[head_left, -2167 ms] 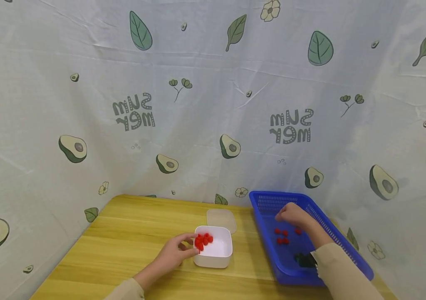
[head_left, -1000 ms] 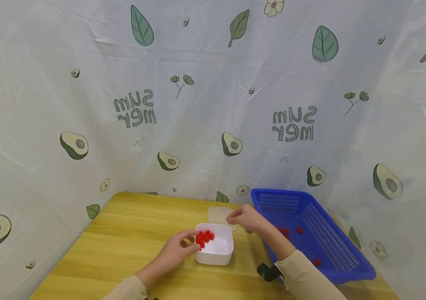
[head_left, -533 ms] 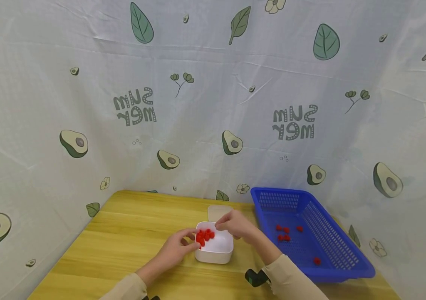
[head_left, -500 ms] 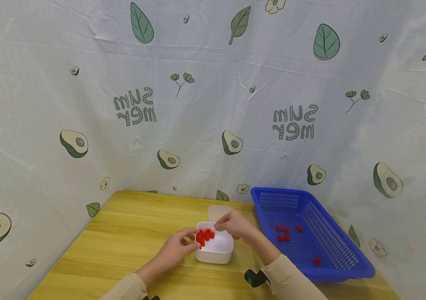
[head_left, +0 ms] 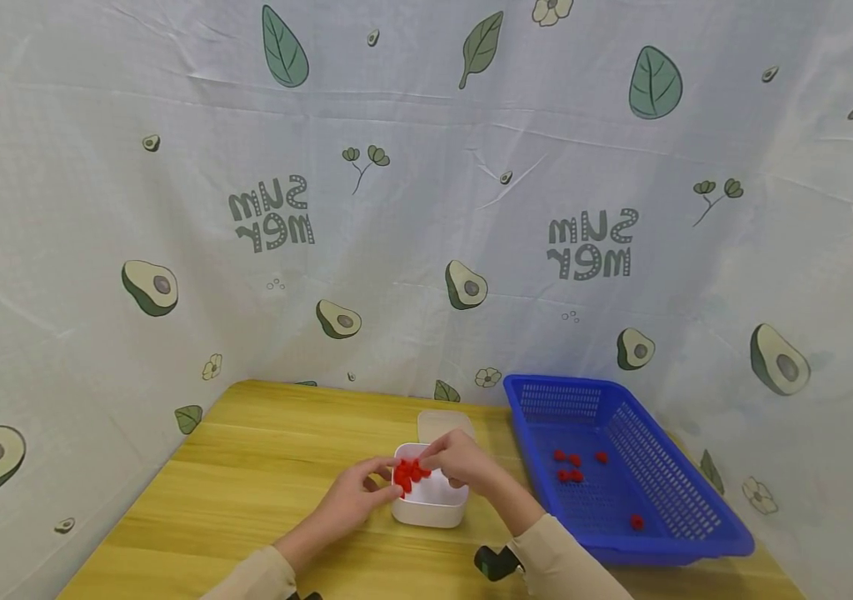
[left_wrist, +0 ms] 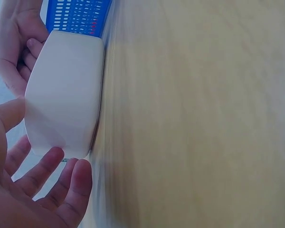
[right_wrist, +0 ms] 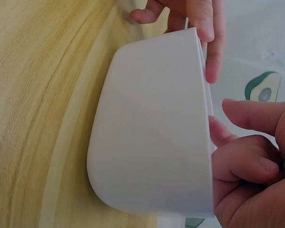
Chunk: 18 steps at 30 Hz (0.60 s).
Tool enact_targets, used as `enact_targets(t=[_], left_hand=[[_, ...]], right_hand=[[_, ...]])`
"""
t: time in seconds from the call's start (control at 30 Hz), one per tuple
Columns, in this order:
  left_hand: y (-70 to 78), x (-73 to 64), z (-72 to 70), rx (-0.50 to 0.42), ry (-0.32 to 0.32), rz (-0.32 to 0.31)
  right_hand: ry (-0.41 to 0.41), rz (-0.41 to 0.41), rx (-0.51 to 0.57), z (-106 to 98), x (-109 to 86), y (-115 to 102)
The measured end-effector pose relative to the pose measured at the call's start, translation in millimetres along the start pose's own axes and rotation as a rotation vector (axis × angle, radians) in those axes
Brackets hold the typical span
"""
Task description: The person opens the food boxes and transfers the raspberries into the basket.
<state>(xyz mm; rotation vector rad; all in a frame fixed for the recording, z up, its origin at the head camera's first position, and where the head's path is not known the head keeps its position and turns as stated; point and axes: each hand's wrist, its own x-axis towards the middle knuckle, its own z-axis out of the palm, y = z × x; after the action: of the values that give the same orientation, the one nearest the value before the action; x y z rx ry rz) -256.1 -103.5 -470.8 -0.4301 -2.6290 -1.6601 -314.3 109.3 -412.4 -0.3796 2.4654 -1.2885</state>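
Observation:
A small white box (head_left: pixel 430 514) stands uncovered on the wooden table. Several small red raspberry-like pieces (head_left: pixel 404 477) lie in its left part. My left hand (head_left: pixel 347 500) holds the box at its left side, thumb near the front corner and fingers farther back. In the left wrist view, the thumb of the left hand (left_wrist: pixel 38 180) meets the box's rim while the fingers curve around its end. My right hand (head_left: pixel 464 462) reaches over the right rim, fingertips down beside the red pieces. Seen from the right wrist, the box wall hides some fingertips of the right hand (right_wrist: pixel 256 161), and whether they hold anything is hidden.
A blue slotted basket (head_left: pixel 621 550) stands at the right with several red pieces (head_left: pixel 571 476) scattered on its floor. Behind the box lies a flat pale lid (head_left: pixel 434 423). A patterned curtain (head_left: pixel 396 250) hangs behind the table.
My right hand has moved left from the blue basket, over the lid, and down into the white box beside the red pieces. The left hand has stayed on the box.

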Motion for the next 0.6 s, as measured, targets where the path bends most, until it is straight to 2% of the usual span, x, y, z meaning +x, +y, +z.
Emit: enact_targets(t=[0.33, 0.6], left_hand=[[-0.2, -0.2, -0.4, -0.004, -0.003, -0.002], [-2.9, 0.5, 0.6, -0.008, 0.002, 0.013]], right_hand=[[0.026, 0.006, -0.039, 10.8, 2.1, -0.2], [0.039, 0.029, -0.146, 21.2, 5.7, -0.8]])
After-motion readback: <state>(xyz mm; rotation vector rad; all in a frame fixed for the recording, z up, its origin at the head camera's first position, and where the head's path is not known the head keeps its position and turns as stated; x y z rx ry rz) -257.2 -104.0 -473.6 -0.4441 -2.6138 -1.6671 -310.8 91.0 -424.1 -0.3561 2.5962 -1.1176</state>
